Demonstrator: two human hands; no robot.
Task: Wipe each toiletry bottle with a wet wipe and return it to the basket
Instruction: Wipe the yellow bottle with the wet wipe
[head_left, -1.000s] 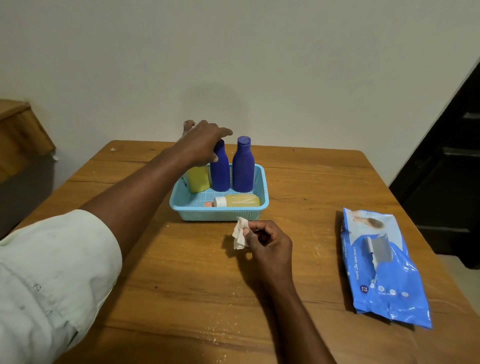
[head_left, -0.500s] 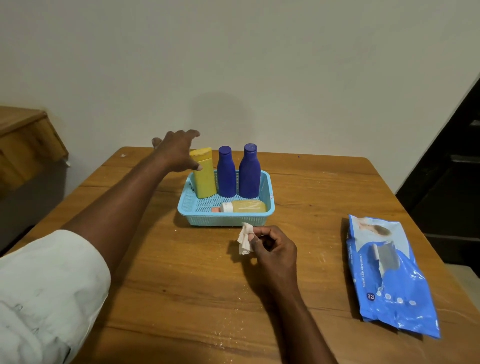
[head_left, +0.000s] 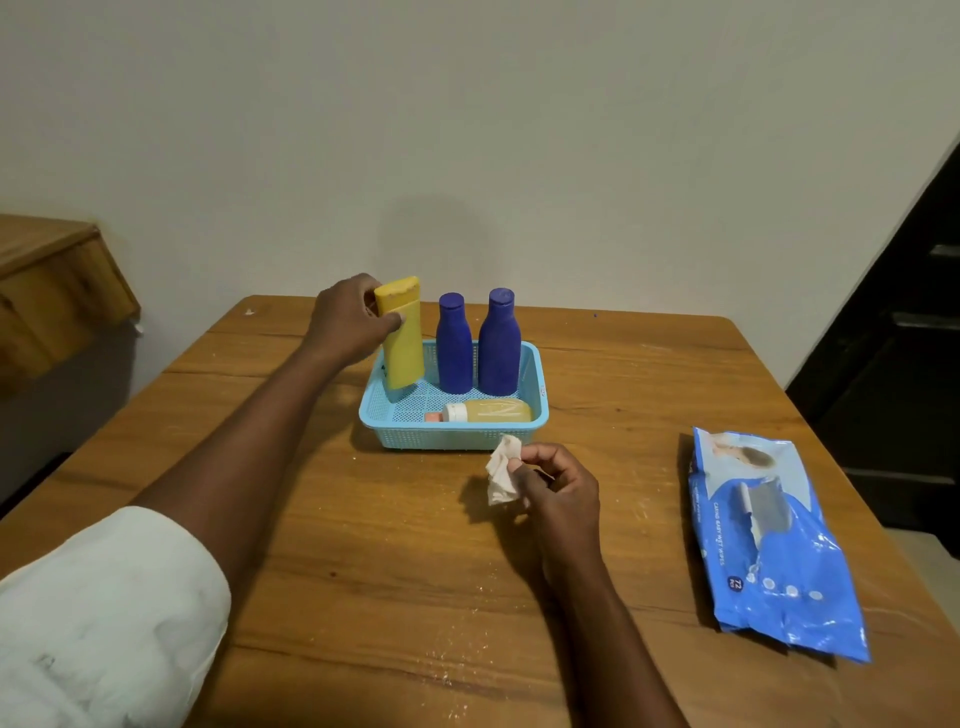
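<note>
The light is soft and a bit dim, with a warm yellow look. It seems to come from above and near the person, since shadows fall away toward the far side. A faint grey shadow sits on the wall (head_left: 441, 228) behind the bottles. The right hand (head_left: 558, 493) drops a dark shadow on the table (head_left: 363, 545) just to its left. The basket (head_left: 452, 436) has a thin shadow on its left side. The blue wipes pack (head_left: 769, 545) has small shiny spots. The picture is mostly sharp. The table edges bend outward near the sides, and the white sleeve (head_left: 104, 623) at the near left looks stretched and soft. The far right is very dark
</note>
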